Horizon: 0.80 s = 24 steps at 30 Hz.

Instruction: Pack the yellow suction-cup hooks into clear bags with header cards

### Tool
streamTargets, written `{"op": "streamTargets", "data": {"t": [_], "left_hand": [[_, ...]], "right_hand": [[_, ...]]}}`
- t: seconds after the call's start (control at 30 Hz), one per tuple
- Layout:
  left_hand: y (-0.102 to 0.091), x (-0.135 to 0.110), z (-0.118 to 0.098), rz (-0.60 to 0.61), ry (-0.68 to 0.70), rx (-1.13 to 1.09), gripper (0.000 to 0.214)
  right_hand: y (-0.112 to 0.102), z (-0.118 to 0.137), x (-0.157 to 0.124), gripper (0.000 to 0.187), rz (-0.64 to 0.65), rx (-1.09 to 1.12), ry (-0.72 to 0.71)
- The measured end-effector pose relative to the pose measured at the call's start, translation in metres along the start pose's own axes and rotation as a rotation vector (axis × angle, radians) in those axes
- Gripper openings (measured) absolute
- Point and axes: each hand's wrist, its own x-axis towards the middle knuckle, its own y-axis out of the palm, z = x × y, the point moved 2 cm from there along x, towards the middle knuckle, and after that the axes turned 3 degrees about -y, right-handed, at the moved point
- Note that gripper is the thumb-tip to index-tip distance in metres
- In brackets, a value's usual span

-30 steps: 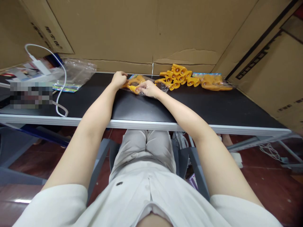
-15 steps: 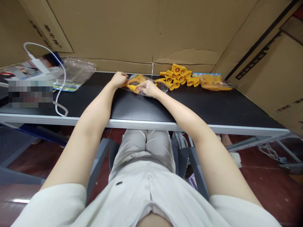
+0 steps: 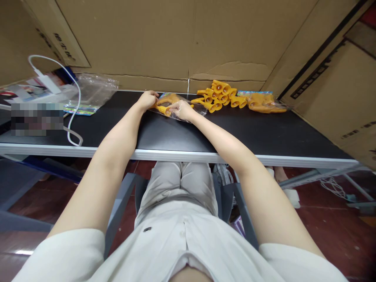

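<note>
- My left hand (image 3: 147, 100) is curled shut on the left end of the clear bag (image 3: 198, 109), far back on the black table (image 3: 264, 133).
- My right hand (image 3: 182, 110) pinches the film over the orange toy (image 3: 173, 98) inside.
- It looks light, crinkly and slippery, so I'd grip through to the stiff toy, not the loose film.

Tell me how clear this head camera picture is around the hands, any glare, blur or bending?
Head view: light is soft and even, no hard shadows or glare on the black table; the wide lens stretches the forearms; the left hand and right hand gripping the clear bag are sharp but small; a mosaic patch hides something at the left.
</note>
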Motion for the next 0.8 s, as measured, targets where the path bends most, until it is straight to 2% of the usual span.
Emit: {"op": "streamTargets", "data": {"t": [0.17, 0.3, 0.4, 0.53, 0.8], "left_hand": [[0.003, -0.001, -0.006, -0.046, 0.086, 0.154, 0.057], [0.006, -0.007, -0.011, 0.001, 0.165, 0.134, 0.058], [0.007, -0.014, -0.012, 0.072, 0.122, 0.063, 0.052], [0.008, -0.016, -0.012, 0.097, 0.044, 0.013, 0.048], [0.007, -0.006, -0.006, 0.079, 0.086, 0.073, 0.056]], "right_hand": [[-0.001, 0.005, -0.003, 0.033, -0.035, -0.027, 0.074], [-0.002, -0.002, -0.001, 0.028, -0.095, 0.030, 0.089], [0.000, -0.007, -0.001, 0.021, -0.152, 0.090, 0.167], [0.001, -0.005, -0.005, 0.015, -0.140, 0.244, 0.208], [-0.004, -0.002, -0.009, 0.022, -0.145, 0.305, 0.199]]}}
